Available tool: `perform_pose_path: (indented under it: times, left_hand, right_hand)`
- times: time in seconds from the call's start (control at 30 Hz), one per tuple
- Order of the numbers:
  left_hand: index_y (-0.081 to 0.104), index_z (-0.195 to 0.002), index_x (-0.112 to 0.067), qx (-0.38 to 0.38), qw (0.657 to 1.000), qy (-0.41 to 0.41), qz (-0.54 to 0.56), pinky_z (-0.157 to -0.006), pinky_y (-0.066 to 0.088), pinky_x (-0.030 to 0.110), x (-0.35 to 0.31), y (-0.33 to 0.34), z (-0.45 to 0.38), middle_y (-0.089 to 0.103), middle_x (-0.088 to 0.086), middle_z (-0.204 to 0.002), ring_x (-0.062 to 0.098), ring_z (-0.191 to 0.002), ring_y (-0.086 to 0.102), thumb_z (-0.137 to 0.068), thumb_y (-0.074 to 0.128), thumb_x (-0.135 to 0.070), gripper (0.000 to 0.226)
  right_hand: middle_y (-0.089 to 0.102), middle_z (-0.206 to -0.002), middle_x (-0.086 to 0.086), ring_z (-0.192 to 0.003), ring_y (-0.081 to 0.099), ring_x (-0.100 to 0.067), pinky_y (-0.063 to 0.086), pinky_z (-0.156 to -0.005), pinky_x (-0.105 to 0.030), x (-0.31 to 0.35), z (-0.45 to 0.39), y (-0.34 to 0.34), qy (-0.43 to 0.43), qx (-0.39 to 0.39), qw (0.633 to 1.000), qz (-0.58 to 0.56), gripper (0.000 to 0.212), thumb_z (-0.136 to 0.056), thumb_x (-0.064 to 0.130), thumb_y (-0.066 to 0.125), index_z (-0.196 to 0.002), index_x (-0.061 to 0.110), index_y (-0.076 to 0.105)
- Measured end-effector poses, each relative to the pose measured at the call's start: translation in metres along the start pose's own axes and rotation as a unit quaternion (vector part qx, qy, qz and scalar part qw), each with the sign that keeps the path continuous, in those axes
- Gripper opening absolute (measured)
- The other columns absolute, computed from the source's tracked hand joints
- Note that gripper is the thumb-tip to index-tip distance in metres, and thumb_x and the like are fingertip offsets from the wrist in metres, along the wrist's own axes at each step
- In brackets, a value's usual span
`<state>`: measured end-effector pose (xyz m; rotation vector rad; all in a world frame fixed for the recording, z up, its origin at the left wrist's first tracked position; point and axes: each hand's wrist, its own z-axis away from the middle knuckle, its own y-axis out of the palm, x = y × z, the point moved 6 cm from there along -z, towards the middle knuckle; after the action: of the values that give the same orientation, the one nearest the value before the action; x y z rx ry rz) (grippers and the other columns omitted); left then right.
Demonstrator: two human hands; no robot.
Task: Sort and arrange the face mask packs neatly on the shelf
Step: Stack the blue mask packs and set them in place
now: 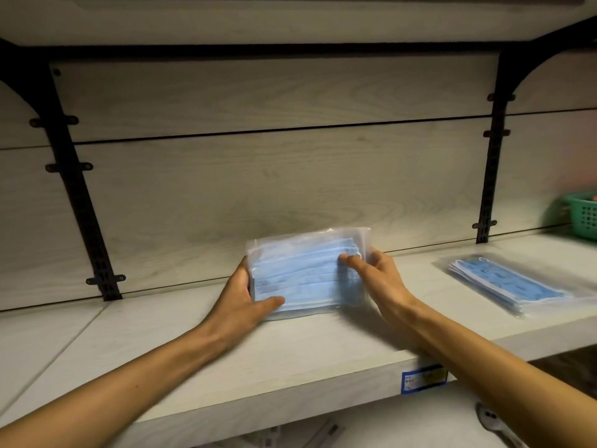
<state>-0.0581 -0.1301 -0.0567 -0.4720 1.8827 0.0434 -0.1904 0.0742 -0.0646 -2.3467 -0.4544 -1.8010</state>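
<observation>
A clear plastic pack of light blue face masks (303, 273) stands tilted on its lower edge in the middle of the pale wooden shelf (161, 344), leaning toward the back panel. My left hand (245, 295) grips its left end, thumb across the front. My right hand (371, 270) grips its right end, thumb on the front and fingers behind. A second pack of blue masks (504, 286) lies flat on the shelf to the right, apart from both hands.
A green plastic basket (581, 215) sits at the far right of the shelf. Black metal brackets (80, 195) run up the back panel left and right. Another shelf board hangs overhead. A blue price label (423, 378) is on the shelf's front edge.
</observation>
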Motion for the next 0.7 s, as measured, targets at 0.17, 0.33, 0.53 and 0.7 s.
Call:
perform_pose_path:
  times: [0.17, 0.33, 0.53, 0.7]
  left_hand:
    - [0.055, -0.117, -0.023, -0.030, 0.999, 0.038, -0.024, -0.082, 0.059, 0.024, -0.013, -0.014, -0.006, 0.072, -0.002, -0.110, 0.015, -0.101, 0.071, -0.082, 0.069, 0.019, 0.056]
    - [0.050, -0.138, -0.025, 0.036, 0.997, 0.071, 0.014, -0.083, 0.057, 0.021, -0.031, -0.013, -0.007, 0.071, -0.008, -0.121, 0.009, -0.104, 0.070, -0.080, 0.079, -0.003, 0.068]
    - [0.051, -0.139, -0.032, 0.021, 0.995, 0.093, 0.015, -0.082, 0.057, 0.024, -0.021, -0.009, 0.004, 0.071, 0.000, -0.123, 0.015, -0.096, 0.071, -0.087, 0.078, -0.006, 0.064]
    - [0.057, -0.130, -0.026, 0.061, 0.992, 0.037, 0.102, -0.084, 0.058, 0.027, -0.003, -0.002, 0.014, 0.071, 0.004, -0.126, 0.023, -0.113, 0.070, -0.076, 0.086, -0.018, 0.062]
  right_hand:
    - [0.076, -0.099, -0.010, -0.082, 0.074, -0.019, 0.057, -0.062, -0.030, 0.009, 0.005, -0.004, 0.001, 0.041, 0.999, 0.010, 0.027, -0.089, 0.021, 0.074, -0.111, 0.006, 0.070]
    - [0.078, -0.097, -0.008, -0.084, 0.074, -0.019, 0.056, -0.069, -0.028, 0.023, 0.011, -0.017, -0.032, 0.074, 0.996, 0.031, 0.015, -0.089, 0.016, 0.074, -0.103, 0.011, 0.073]
    - [0.076, -0.103, 0.002, -0.092, 0.074, -0.017, 0.058, -0.068, -0.023, 0.025, 0.030, -0.019, -0.080, 0.104, 0.991, 0.041, 0.021, -0.092, 0.021, 0.070, -0.113, 0.024, 0.068]
    - [0.076, -0.101, 0.006, -0.090, 0.074, -0.013, 0.056, -0.066, -0.019, 0.020, 0.037, -0.022, -0.081, 0.090, 0.992, 0.045, 0.028, -0.086, 0.013, 0.069, -0.111, 0.026, 0.067]
